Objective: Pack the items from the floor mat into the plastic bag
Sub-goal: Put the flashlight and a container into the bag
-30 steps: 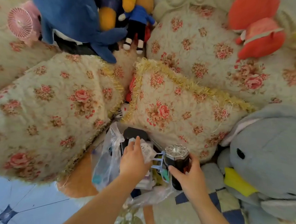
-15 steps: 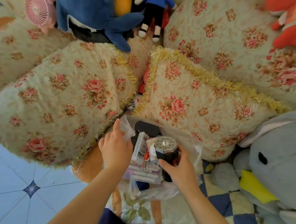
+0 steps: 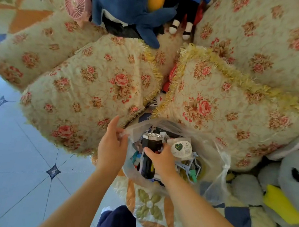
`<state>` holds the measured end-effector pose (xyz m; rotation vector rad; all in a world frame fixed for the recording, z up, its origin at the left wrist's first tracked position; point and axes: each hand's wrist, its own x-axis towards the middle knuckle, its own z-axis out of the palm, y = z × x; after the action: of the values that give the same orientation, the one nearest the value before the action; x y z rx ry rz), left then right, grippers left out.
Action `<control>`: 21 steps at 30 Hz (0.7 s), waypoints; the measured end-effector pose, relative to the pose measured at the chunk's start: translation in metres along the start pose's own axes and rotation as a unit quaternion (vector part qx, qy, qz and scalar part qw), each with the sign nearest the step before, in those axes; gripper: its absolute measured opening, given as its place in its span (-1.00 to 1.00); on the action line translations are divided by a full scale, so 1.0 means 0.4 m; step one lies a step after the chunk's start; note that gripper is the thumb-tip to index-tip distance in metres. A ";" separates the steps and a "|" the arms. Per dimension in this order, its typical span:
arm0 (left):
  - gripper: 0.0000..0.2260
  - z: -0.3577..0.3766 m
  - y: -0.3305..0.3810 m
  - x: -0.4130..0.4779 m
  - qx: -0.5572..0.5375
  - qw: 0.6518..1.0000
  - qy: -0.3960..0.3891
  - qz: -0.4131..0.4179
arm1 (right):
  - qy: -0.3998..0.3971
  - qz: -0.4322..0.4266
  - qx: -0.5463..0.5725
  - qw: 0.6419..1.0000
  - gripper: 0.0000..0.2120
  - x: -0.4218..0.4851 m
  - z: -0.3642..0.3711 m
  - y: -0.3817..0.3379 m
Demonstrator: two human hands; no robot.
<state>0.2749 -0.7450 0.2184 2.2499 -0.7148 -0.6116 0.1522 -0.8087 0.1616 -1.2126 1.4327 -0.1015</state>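
Clear plastic bag [image 3: 217, 164] sits open on the floor mat [image 3: 149, 207] against the flowered cushions [image 3: 97, 92], already crowded with a packet [image 3: 181, 147] and other small things. The left hand [image 3: 112, 146] pinches the bag's rim. The right hand [image 3: 161, 160] has its fingers [image 3: 149, 151] curled round a black torch [image 3: 146, 166] inside the mouth. If that thin rim slips from the pinch, the mouth may collapse; dropped, the heavy torch could tear the film.

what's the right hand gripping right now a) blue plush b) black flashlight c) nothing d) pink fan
b: the right hand is curled round the black flashlight at the mouth of the bag, whose rim the left hand pinches.
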 end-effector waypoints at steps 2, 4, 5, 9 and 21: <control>-0.51 0.006 0.008 0.001 -0.008 1.000 -0.007 0.007 | -0.012 0.032 -0.012 0.999 -0.53 0.009 0.022 0.003; -0.52 0.011 0.013 0.004 -0.013 1.000 -0.009 0.014 | -0.035 0.053 -0.033 0.997 -0.42 0.012 0.032 0.010; -0.53 0.013 0.015 0.005 -0.013 1.000 -0.009 0.016 | -0.042 0.059 -0.045 0.996 -0.38 0.010 0.030 0.013; -0.55 0.015 0.023 0.007 -0.014 1.000 -0.013 0.022 | -0.050 0.063 -0.068 0.994 -0.48 -0.007 -0.007 0.027; -0.47 0.016 0.041 -0.056 0.059 0.994 -0.092 0.031 | -0.001 -0.088 -0.226 0.970 -0.54 -0.094 -0.116 0.016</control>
<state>0.2493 -0.7435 0.2312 2.2891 -0.9293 -0.7721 0.1037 -0.8056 0.1966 -1.7123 1.3839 0.1116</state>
